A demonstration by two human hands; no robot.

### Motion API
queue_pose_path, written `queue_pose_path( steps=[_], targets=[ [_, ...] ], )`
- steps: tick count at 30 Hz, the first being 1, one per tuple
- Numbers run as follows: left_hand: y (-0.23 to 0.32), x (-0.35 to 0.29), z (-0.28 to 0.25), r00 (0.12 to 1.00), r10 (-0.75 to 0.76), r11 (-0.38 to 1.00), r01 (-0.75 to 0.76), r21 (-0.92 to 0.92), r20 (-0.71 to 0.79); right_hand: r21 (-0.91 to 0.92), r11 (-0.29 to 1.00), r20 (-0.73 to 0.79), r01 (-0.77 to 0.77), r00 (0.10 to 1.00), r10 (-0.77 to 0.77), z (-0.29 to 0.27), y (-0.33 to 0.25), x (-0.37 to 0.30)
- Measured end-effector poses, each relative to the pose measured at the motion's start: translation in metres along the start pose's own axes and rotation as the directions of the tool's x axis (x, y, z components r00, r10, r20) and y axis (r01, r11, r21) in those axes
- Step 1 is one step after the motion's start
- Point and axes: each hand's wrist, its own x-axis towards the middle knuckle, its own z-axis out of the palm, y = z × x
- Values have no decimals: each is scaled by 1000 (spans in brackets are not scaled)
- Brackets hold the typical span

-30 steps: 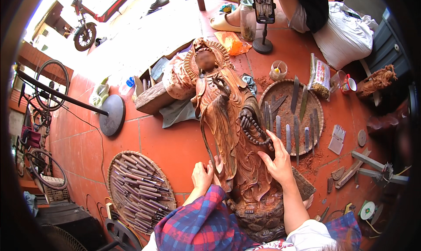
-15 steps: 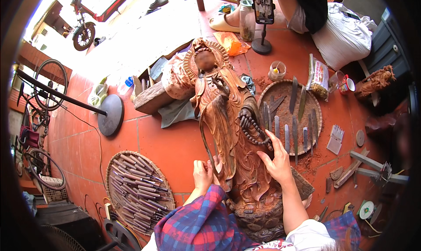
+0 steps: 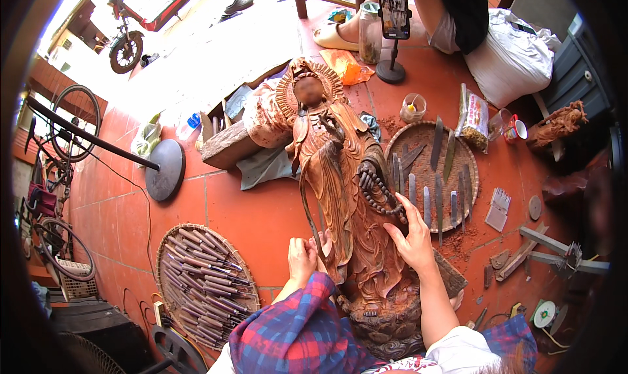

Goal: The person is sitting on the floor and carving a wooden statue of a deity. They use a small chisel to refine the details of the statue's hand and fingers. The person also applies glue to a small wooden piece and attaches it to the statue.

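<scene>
The wooden statue (image 3: 350,204) is laid between the right hand (image 3: 415,242), held with fingers spread (image 3: 411,207) beside it, and the left hand (image 3: 301,260), curled; whether anything is pinched there cannot be told. Both poses are unchanged since earlier.

Bright light whitens part of the red tiled floor (image 3: 239,210).

A carved wooden statue (image 3: 340,223) lies mid-frame — the right hand (image 3: 415,243) spread just beside its beads (image 3: 386,212), the left hand (image 3: 301,263) curled near its lower left edge. At lower left, a round basket (image 3: 244,261) holds handled tools (image 3: 209,286); right of centre, a woven tray (image 3: 418,137) bears flat blades (image 3: 427,204).
</scene>
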Motion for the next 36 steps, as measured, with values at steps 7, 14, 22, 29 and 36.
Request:
queue_pose_path(
  steps=[7, 14, 22, 29, 36],
  targets=[
    [5, 4, 3, 999, 40, 998, -41, 52, 15, -6, 1000, -4, 2, 1000, -2, 0, 0, 0],
    [8, 3, 3, 998, -55, 998, 55, -20, 9, -15, 1000, -40, 21, 999, -21, 2, 0, 0],
    [12, 2, -1, 998, -61, 992, 59, 113, 18, -31, 999, -36, 25, 999, -26, 2, -1, 1],
    [15, 3, -3, 991, -107, 983, 93, 158, 80, -43, 999, -36, 17, 999, -18, 1, -1, 1],
    [9, 3, 1, 994, -42, 969, 16, 245, 99, -39, 999, -29, 15, 999, -16, 3, -1, 1]
  ],
)
